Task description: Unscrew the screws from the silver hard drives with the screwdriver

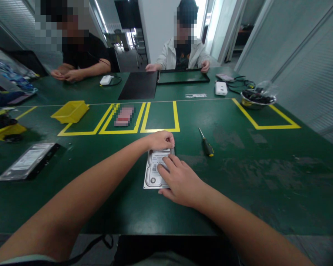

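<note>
A silver hard drive (152, 175) with a white label and a round mark near its lower left corner lies flat on the green table in front of me. At its far end, my left hand (160, 141) is closed in a pinch; whatever it holds is hidden by the fingers. My right hand (181, 179) grips the drive from the right, with its fingers over the label and its thumb at the near edge. To the right lies a screwdriver (207, 147) with a black and yellow handle, touched by neither hand.
Another hard drive (30, 160) lies at left. Beyond are a yellow bin (71, 112), a pinkish-red item (124, 116) and yellow tape outlines (160, 130). A metal bowl (258, 100) stands at far right. Two people sit opposite; one holds a black frame (183, 82).
</note>
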Action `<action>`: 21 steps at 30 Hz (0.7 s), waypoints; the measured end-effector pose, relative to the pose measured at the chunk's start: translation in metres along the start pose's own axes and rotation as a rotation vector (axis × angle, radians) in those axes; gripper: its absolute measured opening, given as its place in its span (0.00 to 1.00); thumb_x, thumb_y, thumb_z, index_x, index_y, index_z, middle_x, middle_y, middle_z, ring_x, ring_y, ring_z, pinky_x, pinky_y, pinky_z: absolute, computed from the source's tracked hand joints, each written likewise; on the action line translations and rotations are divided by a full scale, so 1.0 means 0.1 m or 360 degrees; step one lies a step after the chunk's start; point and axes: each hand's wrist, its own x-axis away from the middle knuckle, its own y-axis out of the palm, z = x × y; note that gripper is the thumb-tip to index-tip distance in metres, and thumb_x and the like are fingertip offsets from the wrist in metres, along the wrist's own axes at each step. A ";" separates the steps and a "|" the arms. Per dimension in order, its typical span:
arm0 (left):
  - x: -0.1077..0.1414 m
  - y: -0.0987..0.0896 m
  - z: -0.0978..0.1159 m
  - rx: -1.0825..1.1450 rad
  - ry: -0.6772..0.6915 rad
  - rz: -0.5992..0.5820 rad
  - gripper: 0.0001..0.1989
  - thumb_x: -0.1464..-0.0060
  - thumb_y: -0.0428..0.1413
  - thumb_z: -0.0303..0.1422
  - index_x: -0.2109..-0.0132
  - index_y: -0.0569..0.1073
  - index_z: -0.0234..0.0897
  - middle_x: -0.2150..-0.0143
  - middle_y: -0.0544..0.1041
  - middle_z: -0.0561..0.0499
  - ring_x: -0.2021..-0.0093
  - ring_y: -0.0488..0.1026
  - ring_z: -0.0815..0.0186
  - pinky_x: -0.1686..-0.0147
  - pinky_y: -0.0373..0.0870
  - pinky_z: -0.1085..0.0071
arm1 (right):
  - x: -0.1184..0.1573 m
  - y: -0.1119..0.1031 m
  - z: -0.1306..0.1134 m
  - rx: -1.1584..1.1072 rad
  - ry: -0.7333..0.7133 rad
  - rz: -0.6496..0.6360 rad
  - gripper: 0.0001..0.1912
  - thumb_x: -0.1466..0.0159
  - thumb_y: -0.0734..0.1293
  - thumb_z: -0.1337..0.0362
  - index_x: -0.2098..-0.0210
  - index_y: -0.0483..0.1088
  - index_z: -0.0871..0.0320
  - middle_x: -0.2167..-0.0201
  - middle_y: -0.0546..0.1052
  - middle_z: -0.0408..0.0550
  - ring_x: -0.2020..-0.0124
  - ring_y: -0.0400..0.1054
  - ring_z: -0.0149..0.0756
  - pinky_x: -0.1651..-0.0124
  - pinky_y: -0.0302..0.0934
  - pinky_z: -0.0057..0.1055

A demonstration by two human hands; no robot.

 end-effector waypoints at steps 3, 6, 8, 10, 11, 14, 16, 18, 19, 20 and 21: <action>0.03 0.02 -0.01 -0.0009 0.0006 0.0070 0.06 0.49 0.56 0.30 0.63 0.75 0.33 0.68 0.78 0.50 0.69 0.73 0.67 0.72 0.64 0.74 | 0.00 0.00 -0.01 0.0011 0.0001 -0.0006 0.33 0.40 0.70 0.51 0.41 0.63 0.62 0.41 0.64 0.62 0.39 0.55 0.59 0.43 0.62 0.51; 0.08 0.04 0.00 -0.0023 0.0040 0.0130 0.05 0.47 0.56 0.30 0.64 0.75 0.33 0.69 0.77 0.51 0.69 0.72 0.68 0.70 0.63 0.74 | 0.01 0.00 -0.01 0.0016 0.0003 -0.0003 0.33 0.40 0.70 0.51 0.42 0.63 0.62 0.41 0.64 0.62 0.39 0.55 0.59 0.43 0.61 0.51; 0.13 0.05 0.02 -0.0048 0.0066 0.0193 0.04 0.46 0.56 0.30 0.64 0.74 0.33 0.69 0.77 0.51 0.69 0.71 0.68 0.68 0.63 0.73 | 0.01 0.00 -0.01 0.0011 0.0004 -0.0001 0.32 0.40 0.70 0.51 0.42 0.64 0.62 0.42 0.64 0.62 0.39 0.55 0.58 0.43 0.61 0.51; 0.19 0.06 0.05 -0.0092 0.0075 0.0322 0.03 0.45 0.55 0.29 0.64 0.74 0.33 0.69 0.76 0.51 0.68 0.71 0.67 0.67 0.63 0.72 | 0.00 0.01 -0.01 0.0004 0.0004 -0.0001 0.32 0.40 0.70 0.51 0.42 0.64 0.62 0.42 0.65 0.62 0.40 0.55 0.58 0.43 0.61 0.51; 0.24 0.08 0.07 -0.0119 0.0072 0.0410 0.03 0.45 0.55 0.28 0.64 0.73 0.34 0.68 0.76 0.51 0.67 0.71 0.67 0.66 0.64 0.72 | 0.00 0.02 -0.01 0.0001 0.0004 0.0000 0.32 0.40 0.70 0.51 0.43 0.64 0.62 0.42 0.65 0.62 0.40 0.55 0.57 0.43 0.61 0.51; 0.38 0.16 0.12 -0.0217 0.0067 0.0650 0.05 0.43 0.52 0.27 0.63 0.73 0.34 0.65 0.77 0.49 0.63 0.71 0.64 0.62 0.65 0.69 | -0.01 0.02 0.00 -0.0004 -0.0001 0.0008 0.33 0.41 0.71 0.51 0.42 0.64 0.62 0.42 0.65 0.62 0.39 0.54 0.58 0.43 0.60 0.50; 0.48 0.23 0.14 -0.0301 0.0100 0.0711 0.06 0.41 0.51 0.28 0.62 0.73 0.35 0.62 0.77 0.48 0.61 0.71 0.62 0.59 0.65 0.65 | 0.00 0.00 0.00 -0.0011 -0.0012 0.0022 0.33 0.41 0.70 0.50 0.42 0.64 0.63 0.42 0.65 0.63 0.39 0.54 0.58 0.44 0.60 0.49; 0.57 0.30 0.15 -0.0359 0.0115 0.0755 0.07 0.39 0.50 0.29 0.60 0.74 0.36 0.60 0.77 0.48 0.58 0.71 0.61 0.55 0.65 0.62 | 0.00 -0.03 0.01 -0.0024 -0.0019 0.0050 0.30 0.38 0.66 0.48 0.44 0.66 0.61 0.43 0.67 0.61 0.40 0.56 0.56 0.46 0.59 0.48; 0.62 0.34 0.16 -0.0387 0.0104 0.0787 0.08 0.39 0.50 0.29 0.59 0.74 0.37 0.58 0.78 0.48 0.56 0.71 0.60 0.54 0.65 0.61 | 0.01 -0.05 0.01 -0.0032 -0.0024 0.0068 0.26 0.36 0.64 0.47 0.47 0.68 0.60 0.45 0.69 0.59 0.42 0.58 0.54 0.46 0.58 0.47; 0.66 0.38 0.17 -0.0420 0.0086 0.0820 0.08 0.39 0.51 0.30 0.57 0.75 0.38 0.57 0.78 0.48 0.55 0.71 0.59 0.53 0.65 0.59 | 0.01 -0.07 0.01 -0.0035 -0.0026 0.0091 0.23 0.35 0.62 0.48 0.51 0.70 0.59 0.48 0.71 0.57 0.45 0.60 0.52 0.47 0.57 0.47; 0.69 0.41 0.18 -0.0458 0.0074 0.0852 0.09 0.39 0.51 0.30 0.56 0.75 0.39 0.56 0.78 0.48 0.54 0.71 0.58 0.52 0.65 0.58 | 0.01 -0.08 0.02 -0.0031 -0.0022 0.0119 0.20 0.34 0.61 0.50 0.55 0.72 0.58 0.51 0.72 0.55 0.48 0.62 0.49 0.48 0.57 0.45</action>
